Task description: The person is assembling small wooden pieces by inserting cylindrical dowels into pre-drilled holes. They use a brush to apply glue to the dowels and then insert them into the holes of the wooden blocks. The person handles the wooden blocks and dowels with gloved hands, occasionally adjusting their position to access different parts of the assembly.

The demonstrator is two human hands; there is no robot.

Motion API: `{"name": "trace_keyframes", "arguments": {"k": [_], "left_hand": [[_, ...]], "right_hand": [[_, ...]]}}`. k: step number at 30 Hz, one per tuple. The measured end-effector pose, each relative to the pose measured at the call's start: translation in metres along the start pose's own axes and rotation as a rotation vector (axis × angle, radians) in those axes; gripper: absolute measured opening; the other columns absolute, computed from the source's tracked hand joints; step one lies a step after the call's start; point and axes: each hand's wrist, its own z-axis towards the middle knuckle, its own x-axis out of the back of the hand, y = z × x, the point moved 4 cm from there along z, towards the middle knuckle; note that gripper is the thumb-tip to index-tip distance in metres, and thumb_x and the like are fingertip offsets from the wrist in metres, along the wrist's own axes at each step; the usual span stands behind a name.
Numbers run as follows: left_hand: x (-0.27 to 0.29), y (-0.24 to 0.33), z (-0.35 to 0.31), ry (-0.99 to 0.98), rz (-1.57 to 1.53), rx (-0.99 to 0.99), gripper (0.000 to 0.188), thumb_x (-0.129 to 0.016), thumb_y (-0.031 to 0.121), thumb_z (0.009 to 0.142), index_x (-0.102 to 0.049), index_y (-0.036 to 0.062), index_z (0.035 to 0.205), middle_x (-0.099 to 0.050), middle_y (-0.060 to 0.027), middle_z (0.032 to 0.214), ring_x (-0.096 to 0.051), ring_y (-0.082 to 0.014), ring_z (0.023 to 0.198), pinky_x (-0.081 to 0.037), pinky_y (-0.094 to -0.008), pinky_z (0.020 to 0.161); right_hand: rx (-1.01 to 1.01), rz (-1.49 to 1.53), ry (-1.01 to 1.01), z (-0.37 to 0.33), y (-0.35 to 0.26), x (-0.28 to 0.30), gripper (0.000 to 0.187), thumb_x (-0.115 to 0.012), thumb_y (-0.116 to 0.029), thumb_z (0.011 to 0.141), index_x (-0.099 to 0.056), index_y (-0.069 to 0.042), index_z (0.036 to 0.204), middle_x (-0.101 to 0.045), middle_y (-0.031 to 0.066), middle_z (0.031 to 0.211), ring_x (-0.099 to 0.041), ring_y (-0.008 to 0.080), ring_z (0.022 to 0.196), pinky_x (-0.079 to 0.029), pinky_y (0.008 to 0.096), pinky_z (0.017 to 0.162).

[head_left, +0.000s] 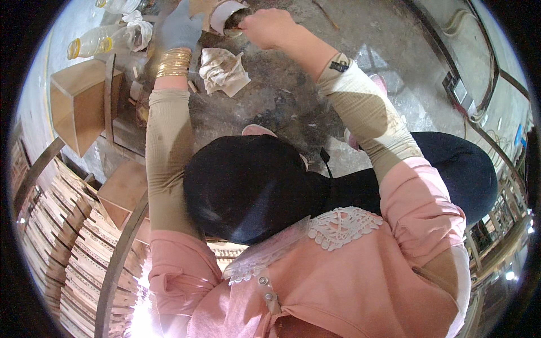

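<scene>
My left hand [181, 27], in a grey-blue glove with gold bangles at the wrist, reaches to the top edge of the view. Its fingers are cut off there, beside a tan piece [198, 8] that I cannot name. My right hand [269, 28] is bare and closed. Its fingertips are at the mouth of a white-rimmed container [224, 16] with something dark inside; what they pinch is too small to make out. A crumpled, stained cloth [221, 72] lies on the floor below the container.
Clear plastic bottles with yellow caps [84, 46] lie at the upper left, a white rag [142, 29] against them. Wooden boxes [79, 104] and a metal frame bar [119, 265] stand along my left. Cables and a metal rail [434, 39] run along the right. My bent knees fill the middle.
</scene>
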Motion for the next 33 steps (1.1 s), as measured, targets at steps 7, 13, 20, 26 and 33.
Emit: {"name": "trace_keyframes", "arguments": {"k": [7, 13, 20, 26, 33], "left_hand": [[0.000, 0.001, -0.005, 0.021, -0.011, -0.005, 0.035, -0.058, 0.033, 0.077, -0.052, 0.0055, 0.098, -0.061, -0.0209, 0.087, -0.056, -0.0419, 0.084, -0.045, -0.0456, 0.071], [0.002, 0.003, -0.010, 0.040, 0.002, 0.006, 0.038, -0.060, 0.032, 0.076, -0.053, 0.0039, 0.099, -0.061, -0.0205, 0.091, -0.056, -0.0408, 0.087, -0.045, -0.0434, 0.073], [0.001, 0.005, 0.000, 0.011, -0.052, 0.038, 0.038, -0.062, 0.035, 0.075, -0.055, 0.0035, 0.095, -0.062, -0.0192, 0.091, -0.058, -0.0377, 0.086, -0.045, -0.0404, 0.073], [0.000, 0.000, -0.004, 0.106, -0.102, 0.013, 0.030, -0.062, 0.030, 0.074, -0.057, 0.0050, 0.088, -0.062, -0.0171, 0.083, -0.057, -0.0384, 0.083, -0.045, -0.0431, 0.071], [-0.008, -0.008, 0.000, 0.004, -0.078, -0.050, 0.028, -0.066, 0.022, 0.075, -0.057, 0.0017, 0.092, -0.064, -0.0074, 0.085, -0.058, -0.0135, 0.074, -0.046, -0.0286, 0.069]], "right_hand": [[-0.079, 0.100, 0.052, -0.017, 0.032, 0.004, 0.034, -0.046, -0.019, 0.084, -0.057, -0.026, 0.115, -0.063, 0.0094, 0.103, -0.061, 0.0280, 0.095, -0.048, 0.0428, 0.081], [0.003, 0.210, 0.075, 0.001, 0.048, -0.028, 0.033, -0.041, -0.024, 0.089, -0.055, -0.025, 0.118, -0.062, 0.0107, 0.104, -0.059, 0.0304, 0.096, -0.047, 0.0431, 0.084], [0.098, 0.554, 0.011, 0.025, 0.074, -0.066, 0.034, -0.041, -0.029, 0.090, -0.052, -0.021, 0.121, -0.063, 0.0115, 0.099, -0.060, 0.0291, 0.089, -0.049, 0.0405, 0.076], [-0.131, 1.108, -0.341, 0.001, 0.066, -0.067, 0.040, -0.044, -0.031, 0.092, -0.043, -0.019, 0.130, -0.045, -0.0018, 0.064, -0.033, 0.0053, 0.045, -0.027, 0.0201, 0.037], [-0.165, 1.596, -0.493, -0.009, 0.059, -0.088, 0.035, -0.041, -0.032, 0.093, -0.042, -0.024, 0.127, -0.048, -0.0009, 0.065, -0.032, 0.0031, 0.043, -0.024, 0.0174, 0.034]]}}
